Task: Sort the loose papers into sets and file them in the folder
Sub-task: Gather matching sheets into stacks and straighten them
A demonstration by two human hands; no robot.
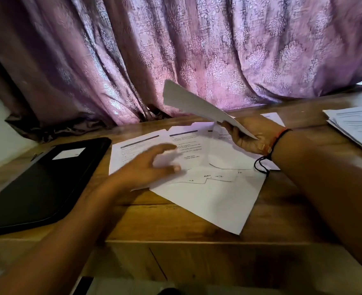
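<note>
Judged as mid-sorting, with filing not yet begun. Black folder [41,179] flat on the desk [175,222], closed, nothing seen tucked into it. Just right of the folder, loose papers [207,194] spread in an untidy, overlapping fan, some printed side up, one large sheet blank side up and skewed toward the near edge.

Further right of the folder and above that spread, right hand [246,138] gripping a sheaf [197,103] by its lower end, sheets raised off the desk and slanting up toward the curtain [175,50]. Left hand [152,165] low over the spread just right of the folder, fingers loosely curved and parted from the thumb, blurred. No sheet seen pinched, so taken as holding nothing.

Far right of the folder, a stack [357,126] of printed pages, probably a set already put aside. Left to do, on this reading: gathering the rest of the spread into sets, opening the folder, filing everything.

Writing: dark heading bars and short printed lines on the sheets right of the folder, too small and soft to read. A few handwritten marks on a lower sheet, not legible. White label [69,153] on the folder's cover, apparently blank. No brand to be seen.
</note>
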